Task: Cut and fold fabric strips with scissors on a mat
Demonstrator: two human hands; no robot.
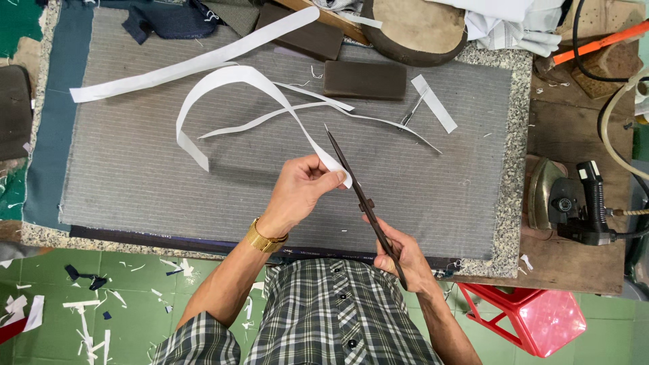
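**Currently: strip end pinched at the blades, scissors lying along the cut line**

Head view, entry 1. Your left hand (301,192) pinches the near end of a long white fabric strip (233,78) between thumb and fingers, closed on it. The pinch sits just left of the scissor blades, touching or nearly touching them; you cannot tell which from this angle.

Entry 2. Your right hand (399,253) is closed around the handles of the dark scissors (358,196). The blades look shut or nearly shut; the gap between them does not show. Their long axis runs from your right hand, near your body, up and leftward to the tip, which points away from you.

Entry 3, key relation. The strip meets the scissors about midway along the blades and crosses them at an angle. From the pinch it climbs up-left, loops over, and comes down to a free end resting on the grey striped cloth (135,176). So the bulk of the strip lies left of and beyond the blades, on your left-hand side; your left hand is the nearer one to it.

Entry 4, surroundings. More white strips (182,67) lie across the cloth farther off. A dark rectangular block (365,80) sits beyond the scissor tip, well apart. An iron (561,203) rests at the far right on the wooden table (568,263).
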